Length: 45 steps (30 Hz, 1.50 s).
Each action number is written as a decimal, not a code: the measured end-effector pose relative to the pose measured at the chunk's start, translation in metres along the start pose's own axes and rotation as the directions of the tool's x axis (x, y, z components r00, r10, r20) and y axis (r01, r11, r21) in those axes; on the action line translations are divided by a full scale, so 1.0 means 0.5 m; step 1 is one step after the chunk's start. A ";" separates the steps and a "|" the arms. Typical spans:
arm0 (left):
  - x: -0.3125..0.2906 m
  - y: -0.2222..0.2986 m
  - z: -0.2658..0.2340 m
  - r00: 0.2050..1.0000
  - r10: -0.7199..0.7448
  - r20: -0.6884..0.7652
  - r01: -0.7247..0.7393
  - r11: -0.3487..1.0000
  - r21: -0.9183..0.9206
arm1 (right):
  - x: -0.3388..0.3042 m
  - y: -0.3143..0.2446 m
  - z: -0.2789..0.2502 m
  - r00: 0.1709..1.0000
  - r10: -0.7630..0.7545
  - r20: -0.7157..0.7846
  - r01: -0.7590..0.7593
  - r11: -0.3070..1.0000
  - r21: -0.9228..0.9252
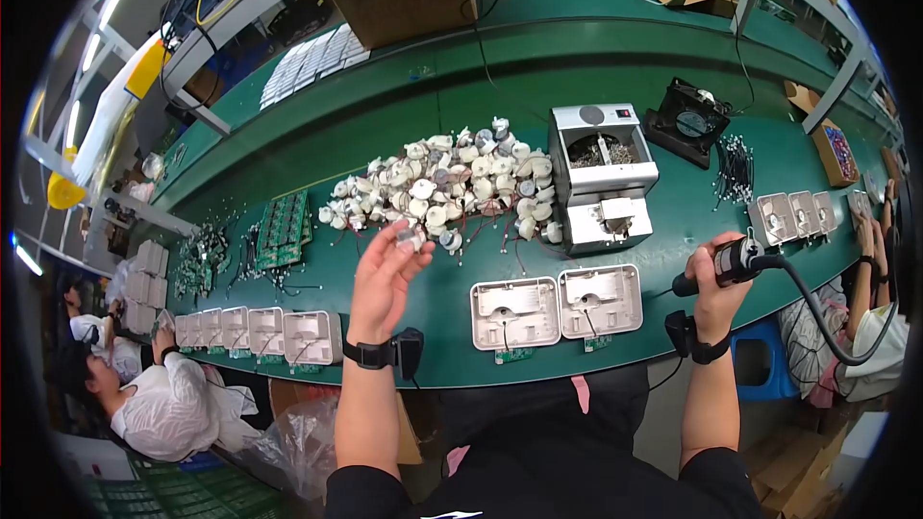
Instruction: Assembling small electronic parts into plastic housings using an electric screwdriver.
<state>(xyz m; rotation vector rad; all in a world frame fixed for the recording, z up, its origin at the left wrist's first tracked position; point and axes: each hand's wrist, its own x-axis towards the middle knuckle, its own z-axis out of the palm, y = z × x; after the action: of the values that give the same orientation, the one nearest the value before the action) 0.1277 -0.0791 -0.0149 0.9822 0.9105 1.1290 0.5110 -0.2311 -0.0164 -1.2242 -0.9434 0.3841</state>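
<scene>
My left hand (381,274) is raised over the bench. Its fingertips pinch a small motor-like part (413,238), pale and grey, partly hidden by the fingers. Just beyond it lies a heap of white round motor-like parts (452,178) with thin wires. My right hand (716,296) is wrapped round a black electric screwdriver (738,261) with a thick cable; its tip points left. Between my hands two light grey plastic housings (514,315) (601,300) lie side by side, open side up, each with a wired green circuit board (513,356) at its near edge.
A silver screw feeder (606,173) stands behind the housings, beside a black fan-like unit (688,123). More housings (312,337) line the left front edge; others (793,215) sit right. Circuit boards (285,229) are stacked left. Co-workers (183,404) sit at both sides.
</scene>
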 end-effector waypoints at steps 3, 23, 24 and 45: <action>-0.052 -0.030 -0.018 0.985 -0.165 0.042 0.170 0.969 -0.179 | 0.001 -0.001 -0.002 1.000 -0.004 0.001 0.004 1.000 0.020; -0.116 -0.113 0.294 0.856 -0.243 0.456 0.067 0.927 0.368 | -0.005 0.008 -0.030 0.999 -0.032 -0.006 0.033 0.996 0.086; -0.112 -0.114 0.302 0.855 -0.168 0.492 -0.117 0.859 0.498 | -0.005 0.009 -0.033 0.999 -0.033 -0.013 0.034 0.996 0.087; -0.101 -0.159 0.313 0.748 0.104 0.655 -0.662 0.191 0.725 | 0.001 -0.023 -0.007 0.998 -0.062 -0.025 0.063 0.997 0.041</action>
<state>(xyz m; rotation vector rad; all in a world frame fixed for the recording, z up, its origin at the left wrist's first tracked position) 0.2878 -0.1639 -0.0376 2.5639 0.8829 0.5495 0.5114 -0.2368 -0.0058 -1.1560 -0.9463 0.3376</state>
